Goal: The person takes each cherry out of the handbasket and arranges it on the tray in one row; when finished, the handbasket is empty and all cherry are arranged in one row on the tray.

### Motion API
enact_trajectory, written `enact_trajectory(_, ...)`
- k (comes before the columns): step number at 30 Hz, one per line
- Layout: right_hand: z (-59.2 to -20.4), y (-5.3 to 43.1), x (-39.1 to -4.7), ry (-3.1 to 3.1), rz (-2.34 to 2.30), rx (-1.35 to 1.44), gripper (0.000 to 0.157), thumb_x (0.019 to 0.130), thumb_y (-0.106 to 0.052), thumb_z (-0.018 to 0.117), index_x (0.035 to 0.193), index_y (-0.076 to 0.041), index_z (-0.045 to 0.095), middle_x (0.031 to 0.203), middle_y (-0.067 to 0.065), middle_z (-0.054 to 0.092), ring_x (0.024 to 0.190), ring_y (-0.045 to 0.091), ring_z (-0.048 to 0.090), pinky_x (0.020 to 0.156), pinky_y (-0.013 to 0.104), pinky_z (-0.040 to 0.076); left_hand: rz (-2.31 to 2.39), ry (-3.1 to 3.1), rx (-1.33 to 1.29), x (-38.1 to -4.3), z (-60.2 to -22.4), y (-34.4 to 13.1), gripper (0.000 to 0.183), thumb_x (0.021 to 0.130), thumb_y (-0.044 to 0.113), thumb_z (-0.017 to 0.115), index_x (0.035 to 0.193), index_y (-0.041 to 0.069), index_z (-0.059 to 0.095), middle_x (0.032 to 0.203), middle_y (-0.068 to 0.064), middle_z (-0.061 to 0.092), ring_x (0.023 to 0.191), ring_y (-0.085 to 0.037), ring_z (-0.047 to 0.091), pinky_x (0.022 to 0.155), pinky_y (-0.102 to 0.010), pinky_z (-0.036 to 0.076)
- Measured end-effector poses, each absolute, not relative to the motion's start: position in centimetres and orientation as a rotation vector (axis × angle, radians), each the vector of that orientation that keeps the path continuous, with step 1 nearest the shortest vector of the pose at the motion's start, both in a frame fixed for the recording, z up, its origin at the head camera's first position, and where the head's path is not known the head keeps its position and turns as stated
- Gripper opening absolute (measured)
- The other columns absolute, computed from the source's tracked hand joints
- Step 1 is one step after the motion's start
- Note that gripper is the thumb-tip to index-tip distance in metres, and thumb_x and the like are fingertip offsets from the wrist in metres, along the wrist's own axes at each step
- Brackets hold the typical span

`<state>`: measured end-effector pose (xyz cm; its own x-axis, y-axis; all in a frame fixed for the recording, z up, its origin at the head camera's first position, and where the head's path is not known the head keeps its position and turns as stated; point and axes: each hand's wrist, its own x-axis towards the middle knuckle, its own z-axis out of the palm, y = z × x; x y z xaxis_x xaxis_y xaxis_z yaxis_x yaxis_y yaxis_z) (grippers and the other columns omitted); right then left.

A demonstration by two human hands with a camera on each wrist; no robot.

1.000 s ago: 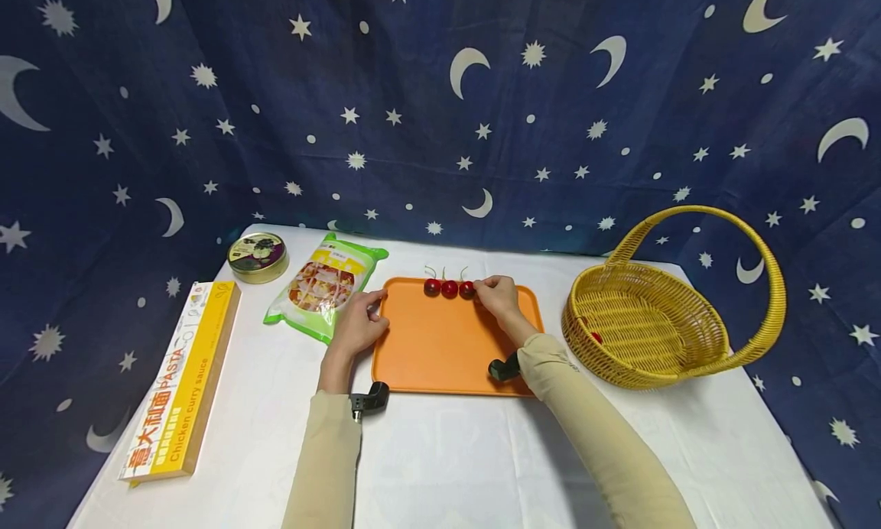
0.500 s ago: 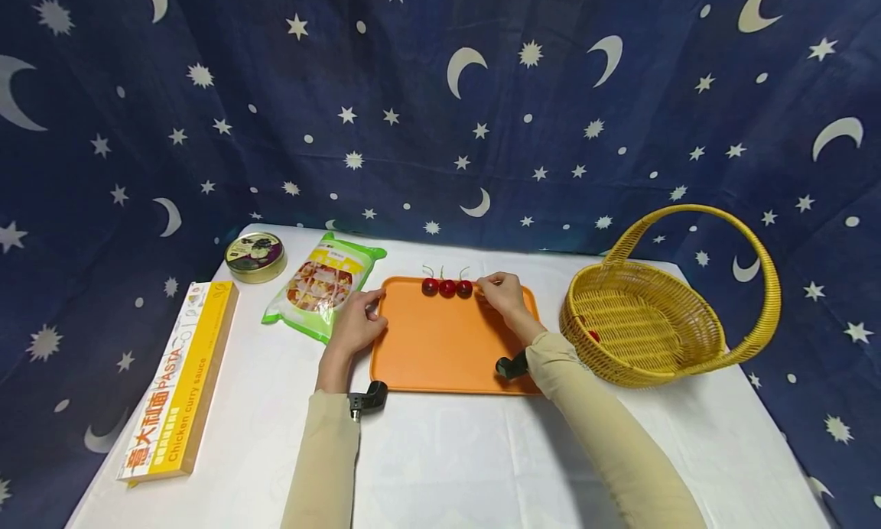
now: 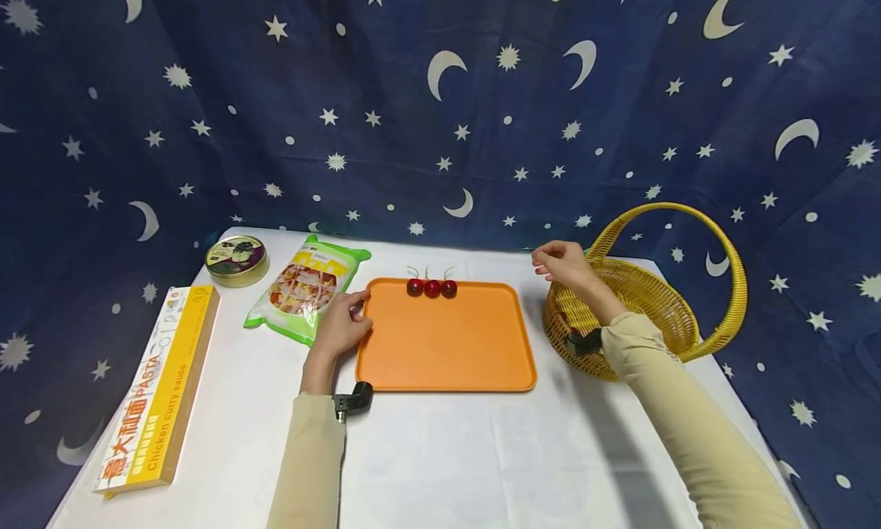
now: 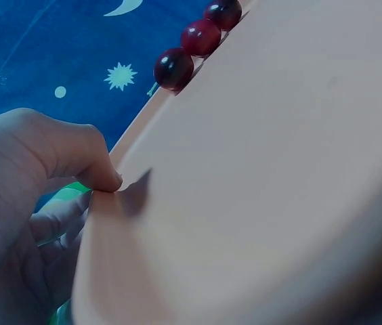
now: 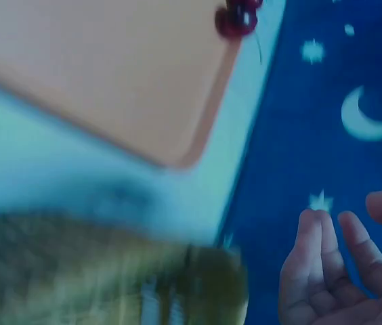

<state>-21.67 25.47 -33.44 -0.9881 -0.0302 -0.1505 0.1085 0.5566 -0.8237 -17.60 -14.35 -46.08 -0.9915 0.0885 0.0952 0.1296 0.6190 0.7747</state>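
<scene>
My left hand pinches the left rim of an orange tray. In the left wrist view, a digit of the left hand presses on the rim while other fingers sit below it. Three dark red cherries with thin stems stand in a row along the tray's far edge. My right hand is up over the near-left side of a yellow wicker basket, with nothing in it. The fingers of the right hand appear loosely bent and apart from the thumb in the right wrist view.
Left of the tray lies a green and white food packet. A round tin stands behind it, and a long yellow and white pasta box is at the far left. A star-patterned cloth hangs behind the table.
My right hand has let go of the rightmost cherry and moved right, away from the tray to the basket. The left hand stays on the tray's rim. The head view has turned slightly right.
</scene>
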Motion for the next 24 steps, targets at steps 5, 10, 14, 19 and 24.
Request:
enact_trajectory(5,-33.4,29.1,-20.9,2.658,-1.326,0.071,0.038,0.101,-0.019,0.052,0.122,0.013,0.055,0.11,0.024,0.064,0.081,0.011,0.065,0.076,0.028,0.054,-1.35,-2.79,-0.172,-17.5,-46.1,-14.6,0.056,0.079,0.005,0.066,0.134,-0.001,0.059,0.111,-0.019,0.055,0.088,-0.027,0.05,0.076,-0.035,0.038)
enact_trajectory(10,-34.4,32.2,-20.1,2.578,-1.16,0.026,0.036,0.098,-0.013,0.054,0.12,0.017,0.054,0.108,0.024,0.064,0.081,0.011,0.064,0.074,0.031,0.054,-1.353,-2.78,-0.195,-17.6,-46.2,-14.6,0.056,0.078,0.004,0.066,0.133,-0.002,0.059,0.111,-0.02,0.055,0.087,-0.028,0.051,0.076,-0.036,0.039)
enact_trajectory(14,-35.2,33.6,-19.3,2.41,-1.032,-0.002,0.03,0.094,-0.008,0.057,0.113,0.016,0.058,0.092,0.015,0.067,0.078,0.015,0.064,0.075,0.038,0.054,-1.36,-2.785,-0.195,-17.6,-46.1,-14.5,0.055,0.079,0.005,0.066,0.133,-0.001,0.059,0.112,-0.02,0.055,0.085,-0.026,0.053,0.076,-0.035,0.04)
enact_trajectory(19,-36.0,33.9,-18.7,2.227,-0.926,0.059,0.021,0.09,-0.009,0.061,0.105,0.005,0.062,0.08,0.006,0.067,0.075,0.018,0.064,0.072,0.038,0.055,-1.359,-2.788,-0.182,-17.5,-46.1,-14.5,0.055,0.079,0.004,0.065,0.134,-0.001,0.058,0.114,-0.02,0.055,0.082,-0.024,0.055,0.075,-0.035,0.041)
enact_trajectory(24,-36.6,33.8,-18.3,2.197,-0.966,0.068,0.019,0.085,-0.002,0.063,0.103,0.005,0.064,0.074,0.002,0.064,0.067,0.012,0.061,0.067,0.032,0.054,-1.356,-2.799,-0.181,-17.6,-46.1,-14.3,0.057,0.079,0.004,0.065,0.135,-0.001,0.057,0.114,-0.02,0.054,0.083,-0.025,0.053,0.076,-0.035,0.04)
